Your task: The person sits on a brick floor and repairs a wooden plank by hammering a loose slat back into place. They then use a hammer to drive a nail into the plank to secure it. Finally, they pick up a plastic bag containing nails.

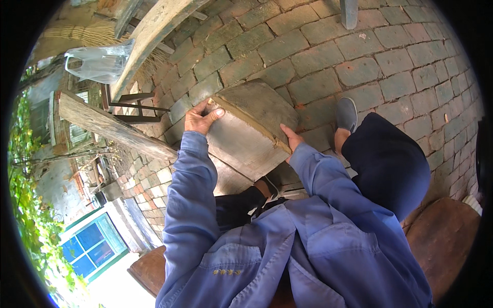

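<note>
A weathered wooden piece, like a board or a shallow box, is tilted up in front of me between my hands. Its pale face is turned towards me, and a darker face lies beyond a yellowish rim. At the left corner, my left hand grips it, with the thumb on the pale face. My right hand holds the right end of the rim, most of its fingers hidden. Just below the lower edge shows another pale flat surface, partly covered by my sleeve and leg.
Brick paving spreads around my feet. To the left are a wooden beam, a bench plank with a clear plastic bag, and a dark metal frame. A wooden leg stands ahead. Brown seating is behind me.
</note>
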The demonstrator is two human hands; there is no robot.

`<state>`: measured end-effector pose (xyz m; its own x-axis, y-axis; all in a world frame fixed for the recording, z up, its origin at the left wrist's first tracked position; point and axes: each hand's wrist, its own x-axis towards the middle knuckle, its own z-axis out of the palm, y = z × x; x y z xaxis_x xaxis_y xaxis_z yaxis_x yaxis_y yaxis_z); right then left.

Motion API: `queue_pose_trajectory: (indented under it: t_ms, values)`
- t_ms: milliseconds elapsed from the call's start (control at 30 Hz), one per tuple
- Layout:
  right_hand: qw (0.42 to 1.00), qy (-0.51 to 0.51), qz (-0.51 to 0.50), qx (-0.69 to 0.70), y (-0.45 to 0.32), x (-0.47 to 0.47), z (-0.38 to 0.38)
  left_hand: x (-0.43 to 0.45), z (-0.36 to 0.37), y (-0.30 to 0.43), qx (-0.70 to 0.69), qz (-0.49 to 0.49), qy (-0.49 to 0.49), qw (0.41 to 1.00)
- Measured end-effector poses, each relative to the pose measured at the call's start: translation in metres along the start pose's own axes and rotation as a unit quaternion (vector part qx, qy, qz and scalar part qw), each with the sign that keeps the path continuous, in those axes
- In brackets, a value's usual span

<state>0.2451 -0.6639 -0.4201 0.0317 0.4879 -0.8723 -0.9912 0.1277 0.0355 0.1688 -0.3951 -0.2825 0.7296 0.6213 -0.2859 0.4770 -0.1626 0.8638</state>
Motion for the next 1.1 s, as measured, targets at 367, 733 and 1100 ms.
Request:
queue_pose_trajectory:
  t_ms: [367, 733, 1100]
  values:
    - [0.996, 0.052, 0.032, -0.063, -0.011, -0.001, -0.001, -0.001, 0.004, 0.007, -0.037, -0.015, 0.005, 0.999]
    - [1.000, 0.017, 0.001, 0.007, -0.004, 0.000, 0.000, 0.000, 0.001, 0.006, 0.009, -0.027, 0.018, 0.999]
    - [0.998, 0.022, 0.024, 0.046, -0.003, -0.050, 0.009, 0.003, -0.001, -0.007, 0.004, -0.003, 0.002, 1.000]
